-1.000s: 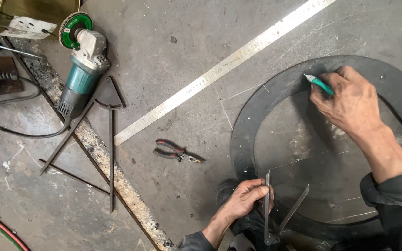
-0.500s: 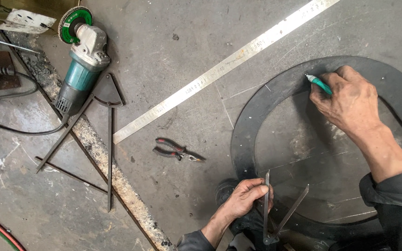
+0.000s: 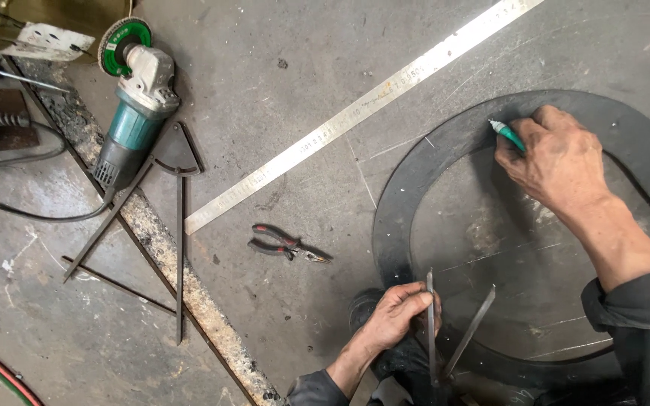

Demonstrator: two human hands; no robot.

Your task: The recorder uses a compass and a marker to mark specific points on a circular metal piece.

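Grip the green marker (image 3: 507, 135) firmly in your right hand (image 3: 558, 162) on the dark ring's (image 3: 393, 225) upper band, while your left hand (image 3: 396, 316) clasps the metal dividers (image 3: 432, 331) steady at its lower edge.

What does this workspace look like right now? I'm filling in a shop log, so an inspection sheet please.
Surface: scuffed grey metal floor plate, chalk lines.
Job's things: dark flat ring; green marker; metal dividers.
Clutter: angle grinder, long steel ruler, pliers, thin rods.
Grippers: right hand holds marker on ring; left hand grips dividers.
Cables: black cord, red hose.
Surroundings: nothing seen.
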